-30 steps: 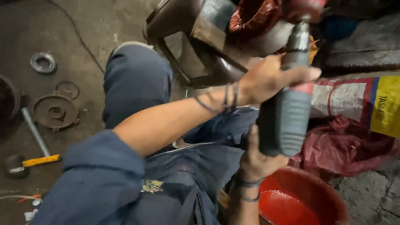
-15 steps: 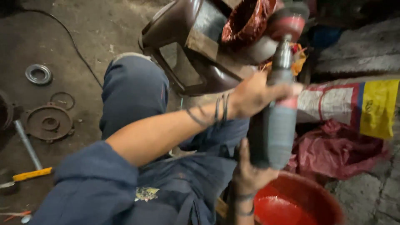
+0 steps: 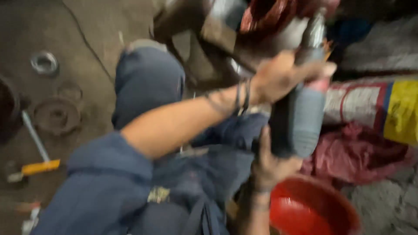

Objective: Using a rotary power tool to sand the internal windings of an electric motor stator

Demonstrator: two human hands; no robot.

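1. Head view: left hand point(image 3: 278, 76) grips the upper neck of a grey, cylindrical power tool point(image 3: 300, 117).
2. Right hand point(image 3: 267, 163) clasps the tool's lower body from beneath.
3. Tool's tip meets a dark metal motor housing with copper windings point(image 3: 244, 30).
4. Red plastic bowl point(image 3: 313, 209) lies below.

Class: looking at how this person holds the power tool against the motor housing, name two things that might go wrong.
The left hand sits high on the power tool, close to its working end at the copper windings; a slip might hurt fingers. The right hand only props the tool's base, so it may twist, possibly toward the red bowl.
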